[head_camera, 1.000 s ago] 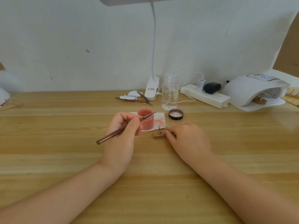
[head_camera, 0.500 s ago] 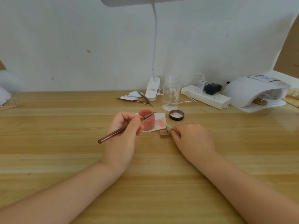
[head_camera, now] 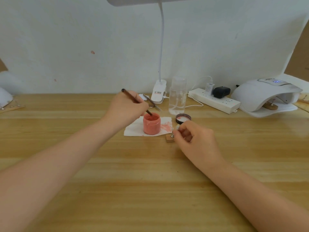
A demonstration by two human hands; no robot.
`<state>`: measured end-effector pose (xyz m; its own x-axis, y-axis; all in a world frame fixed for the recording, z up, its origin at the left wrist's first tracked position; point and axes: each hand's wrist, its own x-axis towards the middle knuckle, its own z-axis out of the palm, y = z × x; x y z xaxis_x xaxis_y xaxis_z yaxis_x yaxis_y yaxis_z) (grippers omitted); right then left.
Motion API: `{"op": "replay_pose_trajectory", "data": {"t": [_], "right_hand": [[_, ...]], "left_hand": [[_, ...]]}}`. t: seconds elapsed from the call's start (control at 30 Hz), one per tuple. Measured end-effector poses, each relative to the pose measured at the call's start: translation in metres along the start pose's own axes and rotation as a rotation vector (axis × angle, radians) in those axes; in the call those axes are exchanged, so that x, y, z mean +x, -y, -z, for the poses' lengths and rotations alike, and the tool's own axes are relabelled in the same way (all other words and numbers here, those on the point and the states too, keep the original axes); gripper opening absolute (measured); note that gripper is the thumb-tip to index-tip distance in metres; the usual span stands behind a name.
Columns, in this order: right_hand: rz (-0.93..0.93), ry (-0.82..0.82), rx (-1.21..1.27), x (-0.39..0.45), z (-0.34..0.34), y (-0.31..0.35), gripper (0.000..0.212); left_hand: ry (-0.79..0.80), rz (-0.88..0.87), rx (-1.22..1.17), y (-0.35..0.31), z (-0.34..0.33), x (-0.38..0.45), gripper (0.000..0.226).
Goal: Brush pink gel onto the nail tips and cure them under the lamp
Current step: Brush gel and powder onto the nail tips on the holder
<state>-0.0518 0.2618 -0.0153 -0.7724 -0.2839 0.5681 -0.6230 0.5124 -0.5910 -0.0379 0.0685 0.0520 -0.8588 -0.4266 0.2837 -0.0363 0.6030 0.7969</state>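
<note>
An open jar of pink gel (head_camera: 151,124) stands on a stained white tissue (head_camera: 133,129) at mid-table. My left hand (head_camera: 127,109) grips a brown brush (head_camera: 133,99), its tip dipped into the jar. My right hand (head_camera: 195,139) pinches a pale nail tip (head_camera: 177,127) on a metal stand fixed to a small wooden block (head_camera: 170,138), just right of the jar. The white curing lamp (head_camera: 265,96) sits at the far right, with another wooden holder (head_camera: 270,106) inside its opening.
The jar's black lid (head_camera: 183,118) lies upside down behind my right hand. A clear bottle (head_camera: 177,96), a clip desk lamp (head_camera: 158,93), a power strip (head_camera: 214,100) and small tools (head_camera: 153,104) line the wall side.
My left hand has swung forward and turned the brush so its tip dips into the gel jar. My right hand has shifted right and taken hold of the nail tip on the block.
</note>
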Motion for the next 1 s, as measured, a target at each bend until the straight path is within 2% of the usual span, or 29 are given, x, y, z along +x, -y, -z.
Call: {"op": "replay_pose_trajectory", "data": {"t": [0.1, 0.17, 0.37, 0.6, 0.83, 1.0], "right_hand": [[0.001, -0.002, 0.039, 0.001, -0.001, -0.001, 0.008], [0.007, -0.002, 0.049, 0.002, -0.002, -0.002, 0.005], [0.028, -0.002, 0.071, 0.003, -0.002, -0.004, 0.003], [-0.005, 0.059, 0.050, 0.003, -0.001, -0.003, 0.004], [-0.009, 0.060, 0.042, 0.002, 0.000, -0.001, 0.006], [-0.010, 0.055, 0.044, 0.002, 0.000, 0.000, 0.005]], "left_hand": [[0.053, 0.012, 0.141, -0.007, 0.000, 0.014, 0.013], [0.143, 0.051, 0.193, -0.012, -0.002, 0.021, 0.016], [0.290, 0.175, 0.158, -0.012, -0.011, 0.030, 0.013], [0.232, 0.318, -0.105, -0.011, 0.011, 0.037, 0.012], [0.257, 0.519, -0.306, 0.006, 0.030, 0.037, 0.015], [0.211, 0.538, -0.362, 0.018, 0.033, 0.036, 0.011]]}}
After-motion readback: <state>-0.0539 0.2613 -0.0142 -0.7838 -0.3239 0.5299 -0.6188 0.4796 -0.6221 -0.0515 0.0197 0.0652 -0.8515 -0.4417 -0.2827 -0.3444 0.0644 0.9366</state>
